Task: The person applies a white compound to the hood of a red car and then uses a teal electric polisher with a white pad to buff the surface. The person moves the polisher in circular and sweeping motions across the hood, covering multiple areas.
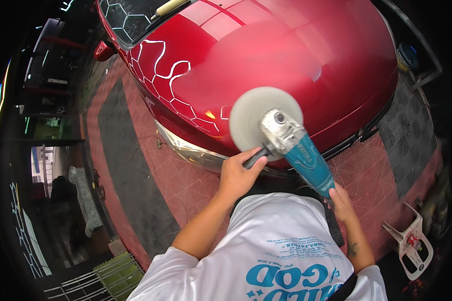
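A teal rotary polisher [309,160] with a silver head is held at the front of a red car. My left hand [240,175] is closed around its black side handle [256,157]. At the other end, my right hand [340,201] grips the rear of the body, with its fingers partly hidden. The round whitish pad [246,113] lies over the front part of the glossy red hood [286,55]; its surface looks smeared, as if turning. A hazy, dull area covers the middle of the hood, while bright hexagon light reflections show on its left side.
The car's headlight [188,149] and red side mirror [104,50] are on the left. A pale object [170,7] lies by the windshield. Red and dark grey floor tiles [130,155] surround the car. A white plastic seat [411,246] stands at right, a blue-topped container [407,56] farther back.
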The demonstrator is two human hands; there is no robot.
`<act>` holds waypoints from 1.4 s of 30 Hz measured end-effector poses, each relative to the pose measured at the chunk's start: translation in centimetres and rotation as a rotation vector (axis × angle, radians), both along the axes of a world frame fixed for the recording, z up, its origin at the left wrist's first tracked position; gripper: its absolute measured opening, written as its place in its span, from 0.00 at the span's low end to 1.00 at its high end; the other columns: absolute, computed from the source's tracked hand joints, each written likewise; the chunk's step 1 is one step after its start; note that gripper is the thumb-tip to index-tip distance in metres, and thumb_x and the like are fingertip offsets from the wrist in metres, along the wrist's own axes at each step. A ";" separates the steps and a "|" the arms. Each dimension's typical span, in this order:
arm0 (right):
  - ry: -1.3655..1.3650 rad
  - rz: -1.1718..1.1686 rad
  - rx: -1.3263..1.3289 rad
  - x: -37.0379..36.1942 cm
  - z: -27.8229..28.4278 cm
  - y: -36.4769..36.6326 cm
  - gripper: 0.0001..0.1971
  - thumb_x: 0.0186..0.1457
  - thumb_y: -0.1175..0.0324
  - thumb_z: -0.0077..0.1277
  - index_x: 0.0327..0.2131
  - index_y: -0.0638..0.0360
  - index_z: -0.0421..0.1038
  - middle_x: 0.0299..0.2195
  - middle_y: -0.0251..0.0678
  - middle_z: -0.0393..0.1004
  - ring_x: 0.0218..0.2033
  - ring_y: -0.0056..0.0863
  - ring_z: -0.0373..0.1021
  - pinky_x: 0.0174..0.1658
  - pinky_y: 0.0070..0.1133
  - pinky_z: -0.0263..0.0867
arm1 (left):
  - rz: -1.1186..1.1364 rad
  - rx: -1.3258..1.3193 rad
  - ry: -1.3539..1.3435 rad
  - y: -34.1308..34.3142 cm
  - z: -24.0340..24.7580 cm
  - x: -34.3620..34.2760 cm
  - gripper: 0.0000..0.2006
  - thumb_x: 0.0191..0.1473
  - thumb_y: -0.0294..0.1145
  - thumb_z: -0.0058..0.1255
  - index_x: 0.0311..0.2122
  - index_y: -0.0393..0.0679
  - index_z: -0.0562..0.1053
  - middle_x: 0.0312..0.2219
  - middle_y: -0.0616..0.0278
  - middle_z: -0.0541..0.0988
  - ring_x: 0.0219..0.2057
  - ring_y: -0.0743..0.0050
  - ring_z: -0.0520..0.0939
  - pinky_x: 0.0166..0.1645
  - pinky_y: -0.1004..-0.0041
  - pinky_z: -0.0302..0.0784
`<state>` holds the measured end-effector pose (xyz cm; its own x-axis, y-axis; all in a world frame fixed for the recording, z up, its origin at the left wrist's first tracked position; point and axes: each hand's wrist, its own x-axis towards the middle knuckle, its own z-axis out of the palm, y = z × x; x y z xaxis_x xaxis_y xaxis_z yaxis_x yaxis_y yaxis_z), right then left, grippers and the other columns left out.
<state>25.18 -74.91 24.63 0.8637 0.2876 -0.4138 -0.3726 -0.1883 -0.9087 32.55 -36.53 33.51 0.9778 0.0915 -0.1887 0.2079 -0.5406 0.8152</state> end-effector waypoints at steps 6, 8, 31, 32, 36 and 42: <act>-0.091 0.174 -0.156 0.4 1.5 8.3 0.27 0.75 0.44 0.47 0.51 0.62 0.78 0.27 0.48 0.81 0.30 0.47 0.80 0.38 0.39 0.72 | 0.204 -0.076 0.050 9.2 -0.5 -5.4 0.22 0.65 0.37 0.72 0.58 0.34 0.86 0.46 0.50 0.93 0.46 0.72 0.91 0.55 0.70 0.84; -0.148 0.205 -0.174 0.3 0.9 11.6 0.27 0.76 0.44 0.47 0.51 0.62 0.78 0.28 0.49 0.81 0.31 0.49 0.80 0.39 0.40 0.72 | 0.231 -0.053 0.076 13.0 0.4 -6.0 0.22 0.65 0.36 0.72 0.59 0.34 0.86 0.46 0.53 0.92 0.46 0.74 0.90 0.55 0.71 0.84; 0.042 -0.141 -0.252 -14.2 -5.6 20.4 0.22 0.53 0.64 0.75 0.50 0.61 0.86 0.44 0.47 0.90 0.46 0.39 0.87 0.54 0.33 0.79 | -0.239 0.007 0.218 17.1 -1.3 -9.6 0.25 0.66 0.39 0.73 0.63 0.37 0.83 0.48 0.48 0.91 0.46 0.72 0.89 0.54 0.70 0.84; 0.064 -0.148 -0.264 -15.1 -5.9 20.3 0.21 0.53 0.65 0.74 0.50 0.62 0.86 0.44 0.47 0.90 0.46 0.38 0.87 0.54 0.33 0.79 | -0.285 0.021 0.217 16.1 -1.3 -9.8 0.25 0.66 0.40 0.73 0.62 0.38 0.83 0.44 0.46 0.92 0.42 0.71 0.91 0.52 0.70 0.85; 0.076 -0.171 -0.291 -16.8 -7.8 20.2 0.19 0.52 0.67 0.71 0.49 0.62 0.86 0.44 0.50 0.90 0.45 0.39 0.87 0.53 0.32 0.79 | -0.312 0.036 0.243 16.4 -1.3 -9.6 0.24 0.66 0.39 0.73 0.61 0.37 0.84 0.42 0.46 0.92 0.40 0.73 0.90 0.50 0.71 0.85; -0.179 0.016 -0.298 -10.4 -4.8 25.7 0.22 0.55 0.60 0.71 0.51 0.57 0.84 0.44 0.52 0.88 0.47 0.51 0.86 0.53 0.39 0.79 | -0.095 -0.021 0.058 23.9 -1.6 -9.4 0.23 0.66 0.38 0.73 0.59 0.32 0.85 0.47 0.54 0.92 0.46 0.75 0.89 0.54 0.70 0.85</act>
